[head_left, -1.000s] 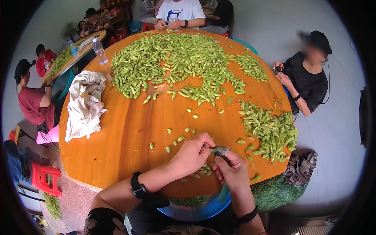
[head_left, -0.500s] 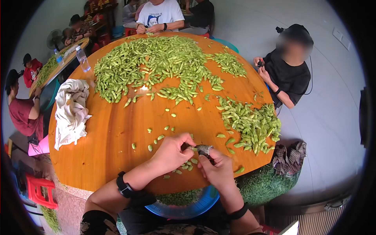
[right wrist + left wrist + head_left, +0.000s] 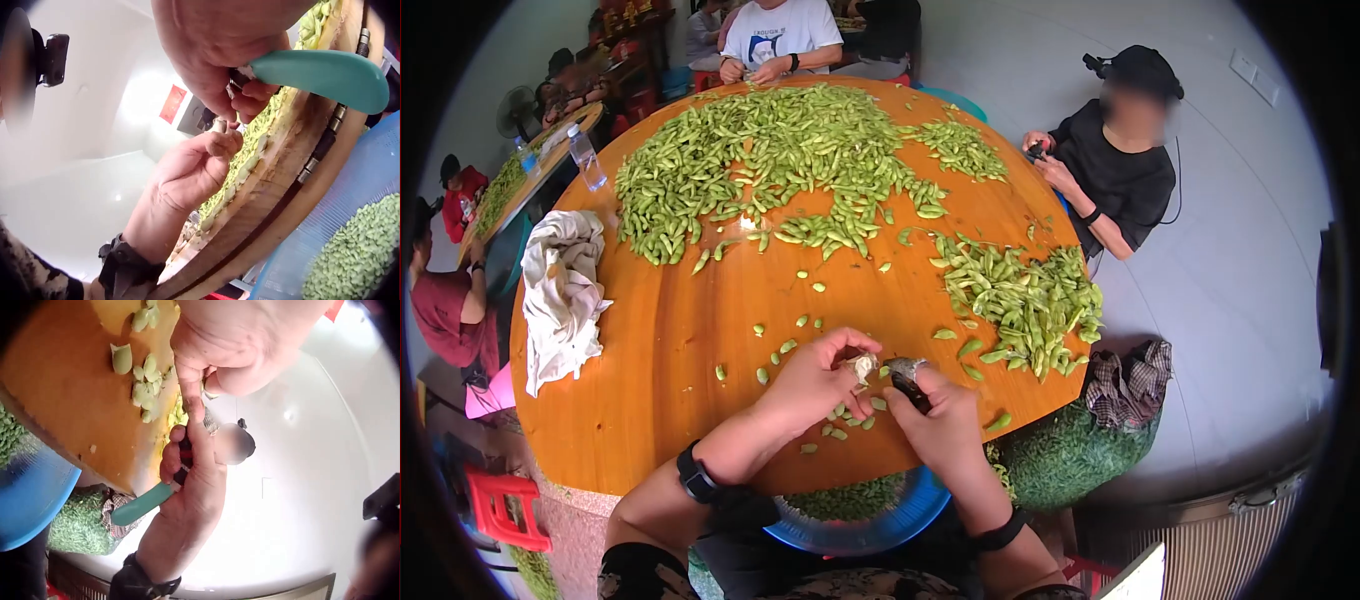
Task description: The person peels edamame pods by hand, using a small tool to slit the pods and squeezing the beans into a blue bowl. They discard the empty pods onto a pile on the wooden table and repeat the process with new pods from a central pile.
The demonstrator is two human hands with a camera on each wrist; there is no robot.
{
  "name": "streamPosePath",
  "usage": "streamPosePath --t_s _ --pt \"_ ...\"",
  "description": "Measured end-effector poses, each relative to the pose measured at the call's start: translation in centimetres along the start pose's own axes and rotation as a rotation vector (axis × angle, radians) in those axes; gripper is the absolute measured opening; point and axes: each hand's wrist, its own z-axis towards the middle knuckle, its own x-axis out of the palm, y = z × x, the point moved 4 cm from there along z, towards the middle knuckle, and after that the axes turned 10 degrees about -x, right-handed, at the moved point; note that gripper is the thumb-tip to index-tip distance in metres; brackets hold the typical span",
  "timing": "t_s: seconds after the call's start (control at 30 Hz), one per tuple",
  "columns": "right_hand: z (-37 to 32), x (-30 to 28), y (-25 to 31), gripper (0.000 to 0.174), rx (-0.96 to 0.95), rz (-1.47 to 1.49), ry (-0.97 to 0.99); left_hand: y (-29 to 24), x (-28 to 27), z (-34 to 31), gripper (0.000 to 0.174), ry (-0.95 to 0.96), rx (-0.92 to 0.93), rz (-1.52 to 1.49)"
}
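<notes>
In the head view my left hand (image 3: 808,385) pinches a split, pale green bean pod (image 3: 863,366) between thumb and fingers. Close to its right, my right hand (image 3: 940,415) grips a tool whose teal handle (image 3: 322,75) sticks out of the fist in the right wrist view. Its working end is hidden by the fingers. Silver-grey wrapping (image 3: 906,368) covers a right fingertip. One green bean (image 3: 884,371) shows in the small gap between the hands. Loose shelled beans (image 3: 838,432) lie on the wooden table (image 3: 670,400) beneath the left hand.
A large heap of pods (image 3: 790,150) covers the far table, with a smaller pile (image 3: 1030,310) at right. A white cloth (image 3: 560,300) lies at left near a water bottle (image 3: 586,158). Below the edge stands a blue basin (image 3: 860,535) of beans. A person (image 3: 1120,165) sits at right.
The hands have drawn slightly apart, and the pod in my left hand now shows its pale, split inside. The head view has swung, so the table sits farther left.
</notes>
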Motion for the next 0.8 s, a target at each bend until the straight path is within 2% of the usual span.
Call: streamPosePath --t_s 0.13,0.33,0.4,0.43,0.5,0.63,0.7,0.73,0.8 --pt "0.1 0.5 0.9 0.013 -0.028 -0.088 0.052 0.5 0.0 0.2 0.015 -0.026 -0.006 -0.061" --pt "0.3 1.5 -0.1 0.011 0.008 0.062 0.045 0.2 0.3 0.0 0.014 -0.080 0.060 -0.017" --pt "0.1 1.7 -0.4 0.015 0.252 0.228 0.082 0.1 0.5 -0.1 0.016 -0.056 0.091 0.028" --pt "0.1 1.9 -0.2 0.015 0.252 0.226 0.085 0.0 0.4 -0.1 0.016 -0.058 0.091 0.025" --pt "-0.1 2.3 -0.3 0.015 0.384 0.348 0.013 0.0 0.5 0.0 0.015 -0.044 0.076 0.045" --pt "0.2 2.5 -0.5 0.008 0.391 0.476 -0.032 0.5 0.3 0.2 0.014 -0.099 0.149 -0.031" --pt "0.4 2.3 -0.3 0.010 0.444 0.478 -0.060 -0.2 -0.1 0.0 0.012 -0.366 0.651 0.445" --pt "0.5 2.1 -0.2 0.010 0.441 0.474 -0.061 -0.2 -0.3 -0.2 0.012 -0.365 0.655 0.442" --pt "0.6 1.7 0.0 0.008 0.443 0.440 -0.057 -0.7 0.5 -1.1 0.008 -0.326 0.740 0.792"
